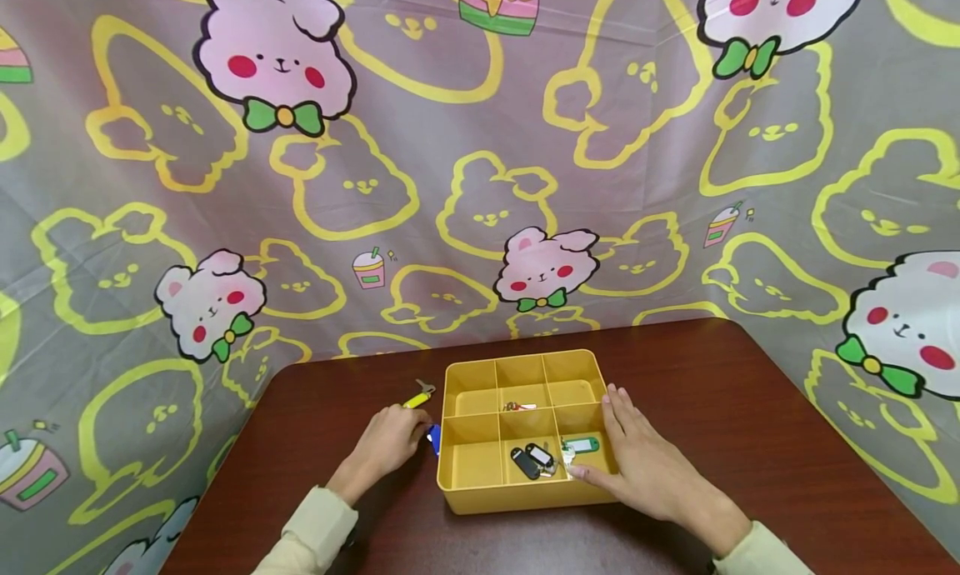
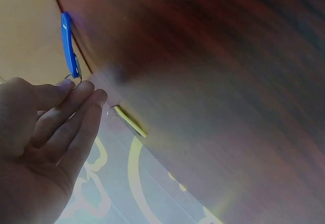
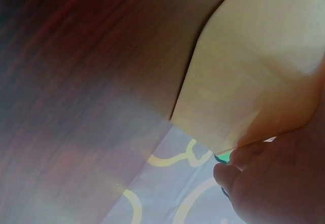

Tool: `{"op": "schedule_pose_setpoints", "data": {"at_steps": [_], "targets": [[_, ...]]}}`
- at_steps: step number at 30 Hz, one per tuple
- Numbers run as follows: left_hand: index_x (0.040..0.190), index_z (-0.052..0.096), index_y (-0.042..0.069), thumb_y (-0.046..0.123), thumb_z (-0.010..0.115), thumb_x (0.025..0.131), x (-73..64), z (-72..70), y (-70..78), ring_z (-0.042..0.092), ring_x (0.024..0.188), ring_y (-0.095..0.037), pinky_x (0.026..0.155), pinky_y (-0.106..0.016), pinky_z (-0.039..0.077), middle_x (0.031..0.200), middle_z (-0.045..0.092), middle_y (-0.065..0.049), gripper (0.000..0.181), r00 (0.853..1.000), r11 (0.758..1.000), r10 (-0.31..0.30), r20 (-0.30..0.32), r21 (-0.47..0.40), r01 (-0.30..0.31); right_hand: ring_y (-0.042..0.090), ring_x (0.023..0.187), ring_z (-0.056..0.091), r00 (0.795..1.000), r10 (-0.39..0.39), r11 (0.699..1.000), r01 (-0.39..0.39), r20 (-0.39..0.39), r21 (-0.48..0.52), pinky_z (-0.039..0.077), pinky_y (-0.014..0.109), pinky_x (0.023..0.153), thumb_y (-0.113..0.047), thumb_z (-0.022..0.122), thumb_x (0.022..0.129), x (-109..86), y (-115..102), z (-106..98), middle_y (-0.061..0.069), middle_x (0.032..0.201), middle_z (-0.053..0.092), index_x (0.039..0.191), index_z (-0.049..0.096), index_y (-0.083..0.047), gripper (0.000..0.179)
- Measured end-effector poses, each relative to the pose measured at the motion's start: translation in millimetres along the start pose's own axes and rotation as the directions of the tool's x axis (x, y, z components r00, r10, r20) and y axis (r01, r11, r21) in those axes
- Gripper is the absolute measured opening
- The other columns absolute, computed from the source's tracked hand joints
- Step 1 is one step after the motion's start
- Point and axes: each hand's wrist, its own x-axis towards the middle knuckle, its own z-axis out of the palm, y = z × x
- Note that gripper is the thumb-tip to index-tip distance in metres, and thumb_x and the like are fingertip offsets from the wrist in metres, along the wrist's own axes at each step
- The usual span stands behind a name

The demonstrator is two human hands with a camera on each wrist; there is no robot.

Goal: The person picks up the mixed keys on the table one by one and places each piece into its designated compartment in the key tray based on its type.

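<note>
A yellow divided box [image 1: 528, 498] sits on the table. Beside its left wall, my left hand [image 1: 386, 443] pinches the ring of a blue key tag [image 2: 68, 43] between thumb and fingertips; its key is hidden. Against the right wall lies my right hand [image 1: 660, 467], fingers straight along the side, thumb over the front right compartment. That compartment contains a green key tag [image 1: 582, 445] with keys. Two black key tags [image 1: 526, 463] lie in the front middle one. Small keys with a reddish tag [image 1: 519, 407] occupy the back middle one.
A yellow key tag [image 1: 417, 400] with a key lies on the brown table [image 1: 330, 400], just beyond my left hand. Behind and along the sides of the table hangs a grey cloth [image 1: 420, 208] with cartoon prints.
</note>
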Motion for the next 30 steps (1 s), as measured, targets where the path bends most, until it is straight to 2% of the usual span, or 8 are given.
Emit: {"op": "schedule_pose_setpoints", "data": {"at_steps": [9,14,19,24,30], "targets": [[0.088,0.083,0.014,0.008,0.079,0.091,-2.1,-3.7,-2.0,0.075,0.075,-0.014,0.071,-0.034,0.063,0.084,0.081,0.005,0.007,0.999,1.000,-0.006,-0.040,-0.015,0.005,0.045,0.160,0.026,1.000,0.000,1.000,0.000,0.000,-0.001,0.033,0.058,0.127,-0.082,0.054,0.091,-0.2,-1,-1,0.028,0.172,0.024,0.159,0.033,0.011,0.117],[0.088,0.083,0.013,0.009,0.079,0.092,-1.6,-5.6,-3.7,0.072,0.074,-0.010,0.071,-0.032,0.062,0.083,0.080,0.004,0.007,0.997,0.995,-0.052,-0.051,-0.085,0.047,0.046,0.160,0.026,1.000,0.001,1.000,-0.001,0.002,0.002,0.033,0.058,0.127,-0.082,0.054,0.091,-0.1,-1,-1,0.029,0.172,0.024,0.159,0.033,0.011,0.117],[0.091,0.084,0.012,0.008,0.079,0.093,0.9,-10.4,-4.6,0.065,0.071,-0.003,0.067,-0.025,0.058,0.085,0.081,0.003,0.007,0.993,0.979,-0.107,-0.046,-0.178,0.097,0.046,0.161,0.025,1.000,0.007,1.000,-0.007,0.006,0.007,0.033,0.059,0.127,-0.082,0.054,0.091,0.3,-1,-2,0.029,0.172,0.024,0.159,0.032,0.011,0.117],[0.092,0.083,0.010,0.004,0.076,0.094,2.8,-16.1,-4.9,0.062,0.069,-0.001,0.067,-0.022,0.056,0.081,0.079,0.004,0.010,0.987,0.949,-0.161,-0.019,-0.278,0.150,0.046,0.160,0.025,1.000,0.011,1.000,-0.011,0.010,0.008,0.033,0.059,0.127,-0.082,0.053,0.091,0.3,-1,-2,0.029,0.171,0.024,0.159,0.032,0.011,0.117],[0.093,0.082,0.007,0.002,0.073,0.095,3.1,-18.5,-6.0,0.067,0.069,-0.005,0.062,-0.017,0.051,0.081,0.079,0.000,0.010,0.973,0.886,-0.229,0.037,-0.407,0.224,0.046,0.160,0.025,1.000,0.009,1.000,-0.009,0.012,0.013,0.033,0.059,0.127,-0.081,0.054,0.091,0.4,-1,-2,0.029,0.171,0.024,0.159,0.032,0.011,0.117]]}}
